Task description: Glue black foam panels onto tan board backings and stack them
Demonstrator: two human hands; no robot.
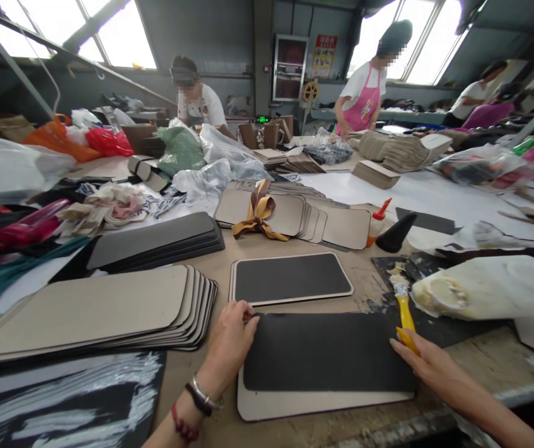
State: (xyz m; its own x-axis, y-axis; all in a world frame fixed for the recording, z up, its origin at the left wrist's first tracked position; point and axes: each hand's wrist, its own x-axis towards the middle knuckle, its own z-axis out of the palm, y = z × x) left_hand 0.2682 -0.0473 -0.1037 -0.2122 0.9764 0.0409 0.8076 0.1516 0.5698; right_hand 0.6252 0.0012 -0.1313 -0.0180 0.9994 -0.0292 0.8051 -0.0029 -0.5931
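Note:
A black sheet [327,351] lies on a beige rounded cardboard panel [295,406] at the near table edge. My left hand [229,342] pinches the black sheet's left edge, fingers closed on it. My right hand [428,364] rests flat at the sheet's right edge, fingers stretched out, touching the tip of a yellow-handled glue brush [404,311]. Behind lies another panel [291,278] covered in black.
Stack of beige panels [94,314] and dark sheets [155,239] at left. More panels with a tan ribbon [257,214] in the middle. Glue bottle [379,218], black cone [398,231], white glue bag [486,286] at right. Several people work at far tables.

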